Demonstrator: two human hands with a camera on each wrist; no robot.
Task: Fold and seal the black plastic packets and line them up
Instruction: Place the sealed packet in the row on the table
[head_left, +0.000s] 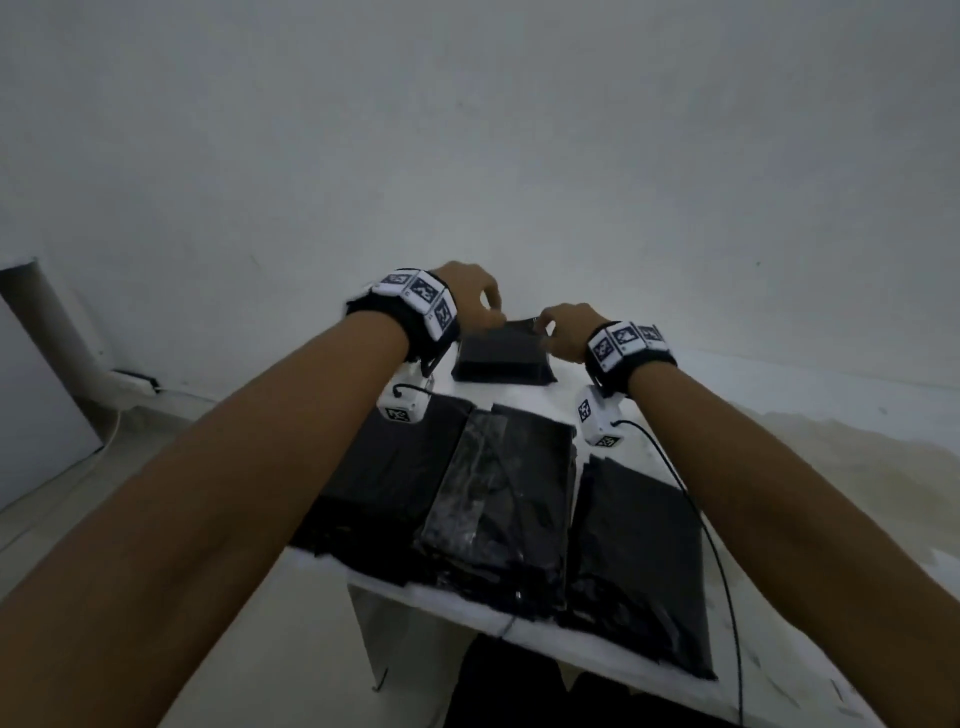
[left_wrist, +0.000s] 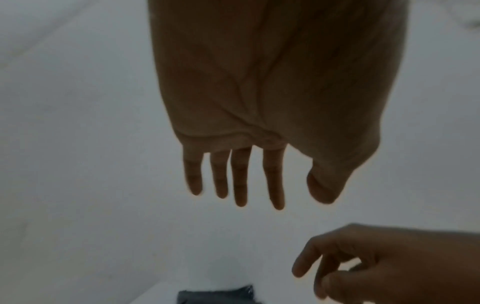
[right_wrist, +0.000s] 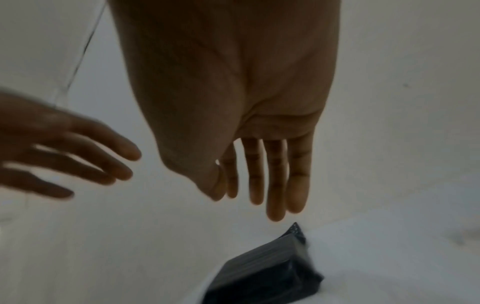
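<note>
A small folded black packet (head_left: 501, 358) lies at the far end of the white table (head_left: 441, 592). My left hand (head_left: 485, 304) hovers over its far left corner and my right hand (head_left: 550, 327) over its far right corner. In the left wrist view the left hand (left_wrist: 257, 197) has straight, spread fingers that hold nothing, with a corner of the packet (left_wrist: 215, 295) below. The right wrist view shows the right hand (right_wrist: 259, 201) with straight, empty fingers just above the packet (right_wrist: 265, 273).
Nearer to me, flat black packets cover the table: one at the left (head_left: 400, 467), a glossy stack in the middle (head_left: 509, 499), one at the right (head_left: 639, 561). A black cable (head_left: 691, 509) trails from my right wrist. A white wall stands right behind the table.
</note>
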